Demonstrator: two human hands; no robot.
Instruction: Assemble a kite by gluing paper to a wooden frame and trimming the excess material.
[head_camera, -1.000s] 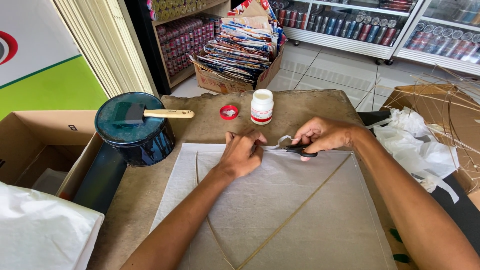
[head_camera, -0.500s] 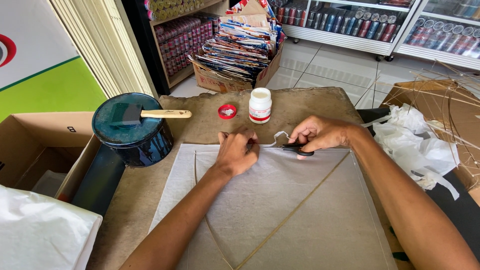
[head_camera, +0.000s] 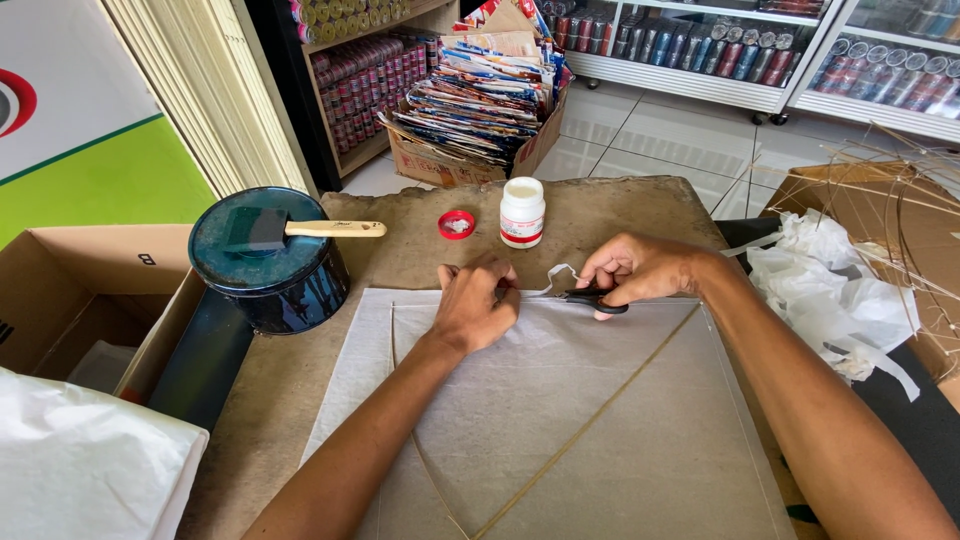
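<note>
Across the near half of the tabletop (head_camera: 620, 205) lies a pale sheet (head_camera: 560, 420) of thin paper, its far edge running just below the middle of the brown surface, with thin sticks (head_camera: 590, 425) crossing on it. At the left edge stands a dark blue can (head_camera: 270, 265), a foam brush (head_camera: 300, 229) resting across its lid with the wooden handle pointing right. Off the left edge sits an open cardboard box (head_camera: 70, 290), and off the right edge a heap of white plastic (head_camera: 835, 290).

On the sheet's far edge, near the middle, the left hand (head_camera: 475, 305) presses down with its fingers curled onto the paper, holding it flat. Just to its right the right hand (head_camera: 640, 272) has its fingers closed around the dark handles of scissors (head_camera: 590, 297), whose blades point left toward the other hand (how far the blades stand apart is hidden). A curled strip (head_camera: 558, 277) of paper rises between the two hands.

Toward the far edge stands a small white bottle (head_camera: 522, 211), uncapped, and just left of it lies its red cap (head_camera: 457, 224).
</note>
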